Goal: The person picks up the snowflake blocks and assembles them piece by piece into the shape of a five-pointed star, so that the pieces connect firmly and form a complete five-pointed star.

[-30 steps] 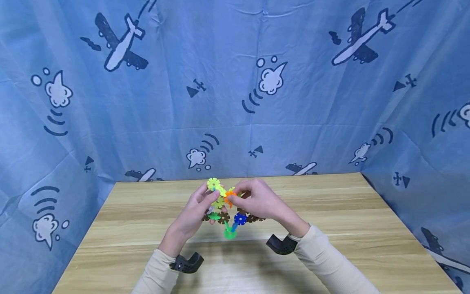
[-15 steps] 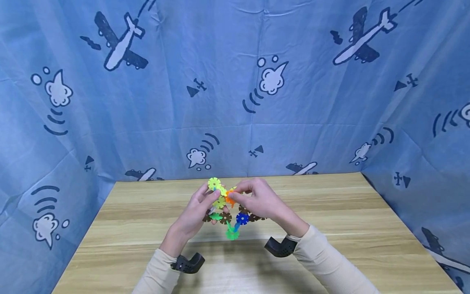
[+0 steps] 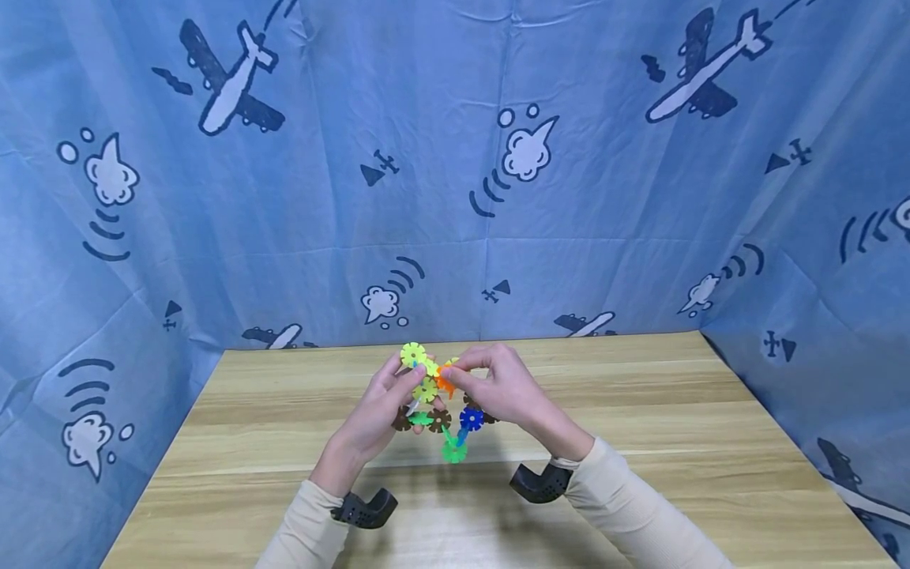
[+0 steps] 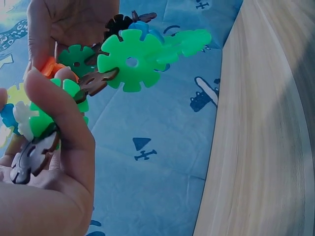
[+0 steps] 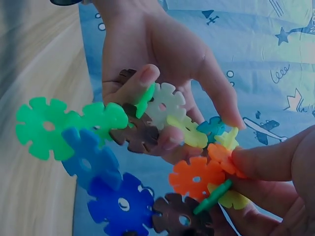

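A ring-like chain of interlocking plastic snowflake discs hangs between the two hands above the table. My left hand (image 3: 373, 407) grips its left part, thumb on the yellow discs (image 3: 425, 389) and other fingers curled around behind. A white disc (image 5: 166, 104) and a brown disc (image 5: 129, 136) sit among those fingers in the right wrist view. My right hand (image 3: 501, 387) pinches orange discs (image 5: 189, 173) between thumb and fingers, beside the yellow ones. Bright green discs (image 4: 115, 56) and a dark blue disc (image 5: 110, 204) form the low end. Part of the chain is hidden behind the right hand.
The wooden table (image 3: 235, 466) lies under the hands, its far edge meeting a blue curtain (image 3: 426, 205) printed with planes and clouds. A black wrist mount (image 3: 366, 510) is strapped to the left wrist and another mount (image 3: 540, 484) to the right.
The low green end of the chain has swung slightly to the right. The right hand has turned a little, still pinching the orange discs; the left hand keeps its grip.
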